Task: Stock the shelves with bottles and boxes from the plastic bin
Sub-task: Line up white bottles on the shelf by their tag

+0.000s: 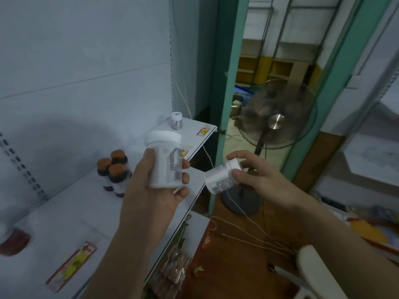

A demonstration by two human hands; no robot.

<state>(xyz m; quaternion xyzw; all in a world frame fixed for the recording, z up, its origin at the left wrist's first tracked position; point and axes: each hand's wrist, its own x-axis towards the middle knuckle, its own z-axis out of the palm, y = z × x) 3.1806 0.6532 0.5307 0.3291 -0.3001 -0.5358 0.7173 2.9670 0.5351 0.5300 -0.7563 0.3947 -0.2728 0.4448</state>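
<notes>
My left hand (151, 190) grips a large white bottle (165, 160) upright above the front edge of the white shelf (71, 214). My right hand (261, 180) holds a smaller white bottle (220, 179) tilted on its side, out past the shelf edge and to the right of the large one. Three dark bottles with orange caps (114, 171) stand together on the shelf, left of my left hand. A small bottle with a white cap (176, 120) stands at the shelf's far end. The plastic bin is not clearly in view.
A standing fan (276, 117) runs behind my right hand in a green-framed doorway. White cords (248, 231) trail over the red floor. Packets (172, 264) lie on a lower shelf. A dark red object (15, 240) sits at the shelf's left. Something white (317, 275) sits bottom right.
</notes>
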